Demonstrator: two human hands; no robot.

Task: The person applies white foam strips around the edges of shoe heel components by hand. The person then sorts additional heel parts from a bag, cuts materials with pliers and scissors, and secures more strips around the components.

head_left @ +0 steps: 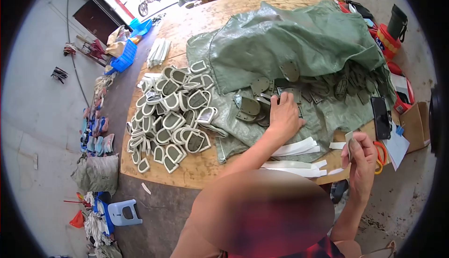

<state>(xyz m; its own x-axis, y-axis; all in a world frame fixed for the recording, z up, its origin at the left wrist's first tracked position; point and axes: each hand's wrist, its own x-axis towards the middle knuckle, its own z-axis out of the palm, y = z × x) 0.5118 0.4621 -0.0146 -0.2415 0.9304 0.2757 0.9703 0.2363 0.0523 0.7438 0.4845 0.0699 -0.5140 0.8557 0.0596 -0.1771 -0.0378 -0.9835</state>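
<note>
My left hand (284, 114) reaches palm down into a pile of dark green, U-shaped pieces (249, 105) on a green woven sheet. Its fingertips touch the pieces, and the thumb is spread away from the fingers. At the table's right front edge, my right hand (363, 157) is closed, pinching a small pale-edged piece (350, 142) upright between thumb and fingers. White strips (295, 147) lie between my two hands. To the left is a heap of similar green pieces with white edging (173, 120).
The green sheet (290, 33) covers much of the wooden table (133, 157). A black phone (380, 118) and orange-handled scissors (381, 157) lie at the right. More white strips (159, 52) are at the far left. A light blue stool (124, 212) stands on the floor.
</note>
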